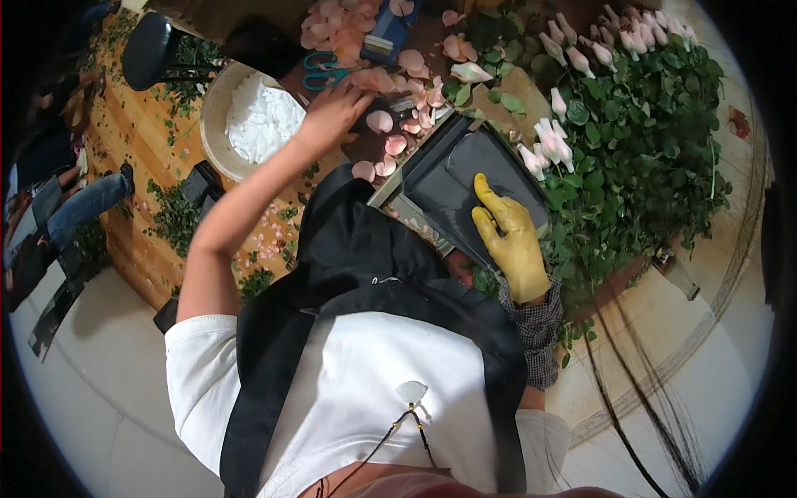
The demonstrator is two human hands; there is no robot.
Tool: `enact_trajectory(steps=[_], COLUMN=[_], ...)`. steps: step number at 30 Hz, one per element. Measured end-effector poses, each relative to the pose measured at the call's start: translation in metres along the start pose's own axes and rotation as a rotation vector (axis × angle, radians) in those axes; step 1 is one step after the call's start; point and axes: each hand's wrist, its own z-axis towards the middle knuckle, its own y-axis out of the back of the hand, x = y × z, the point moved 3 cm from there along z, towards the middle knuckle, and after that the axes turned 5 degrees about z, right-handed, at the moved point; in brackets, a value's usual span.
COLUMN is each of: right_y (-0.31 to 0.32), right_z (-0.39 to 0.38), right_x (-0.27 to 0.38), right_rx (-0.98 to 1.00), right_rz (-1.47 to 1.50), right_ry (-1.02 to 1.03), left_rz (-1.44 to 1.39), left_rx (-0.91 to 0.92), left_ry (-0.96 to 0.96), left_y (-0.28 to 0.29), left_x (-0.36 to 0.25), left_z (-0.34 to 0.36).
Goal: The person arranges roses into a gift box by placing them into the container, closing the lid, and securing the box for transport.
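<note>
My bare left hand reaches into a heap of loose pink petals, its fingers stretched out and nothing visible in them. Teal-handled scissors lie just beyond its knuckles. Over a black rectangular, tray-like piece rests my right hand in a yellow glove. Two of its fingers are apart and stretched out; the rest are partly hidden. A lighter frame borders the black piece, which sits tilted beyond my apron. Several petals are scattered along its left edge.
Pale pink rosebuds on leafy stems are piled at the right. A round tub of white pieces stands at the left, near a black stool. A blue box lies among petals. Leaves litter the wooden floor; another person's leg shows far left.
</note>
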Motion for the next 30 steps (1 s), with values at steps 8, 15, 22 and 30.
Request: enact_trajectory(steps=[8, 15, 22, 30], right_y=[-0.001, -0.004, -0.005, -0.004], right_z=[0.005, 0.009, 0.004, 0.005], right_x=[0.005, 0.018, 0.008, 0.005], right_rx=[-0.055, -0.043, -0.122, -0.079], right_rz=[-0.266, -0.377, -0.379, -0.201], right_ry=[0.099, 0.088, 0.228, 0.133], left_rz=[-1.686, -0.504, -0.974, -0.926], left_rx=[0.577, -0.048, 0.466, 0.441], left_ry=[0.419, 0.236, -0.025, 0.139], left_y=[0.041, 0.121, 0.092, 0.046], left_x=[0.000, -0.076, -0.052, -0.073], left_z=[-0.018, -0.018, -0.019, -0.040])
